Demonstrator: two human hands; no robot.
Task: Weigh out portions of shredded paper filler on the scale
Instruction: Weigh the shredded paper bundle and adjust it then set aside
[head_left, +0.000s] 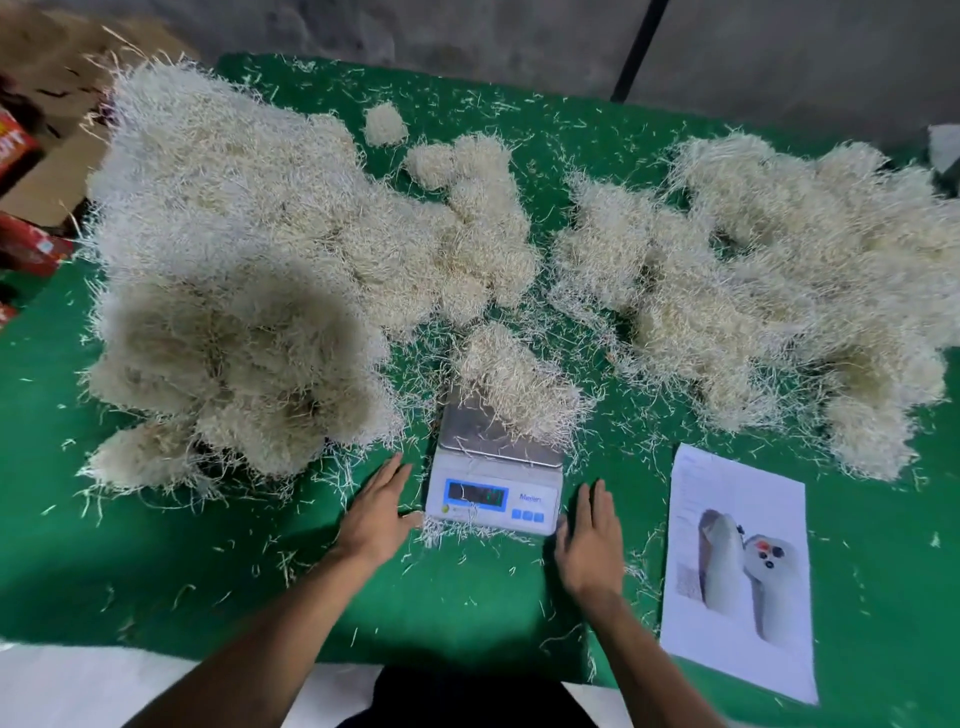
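A green felt-covered bench (519, 597) carries a small white digital scale (493, 493) with a steel weighing plate, set near the middle of the near edge. A clump of cream shredded paper filler (514, 379) lies on the far right part of the plate and spills over its far edge onto the bench; the near left part of the plate is bare. The blue-framed display faces the near edge, its reading too blurred to make out.

The left hand (376, 512) lies flat on the bench just beside the scale's left side, fingers straight and together, thumb tip at the scale's near left corner, holding nothing. The right hand (589, 535) lies flat just beside the scale's right side, fingers likewise straight, holding nothing.

A large heap of the same filler (234, 270) occupies the left half of the bench up to the far left corner. A second spread of filler (779, 291) covers the right half toward the right edge. Loose strands are scattered across the felt.

A white printed sheet (737, 566) bearing a photograph lies near the near right corner. Red cartons (26, 244) stand beyond the left edge.
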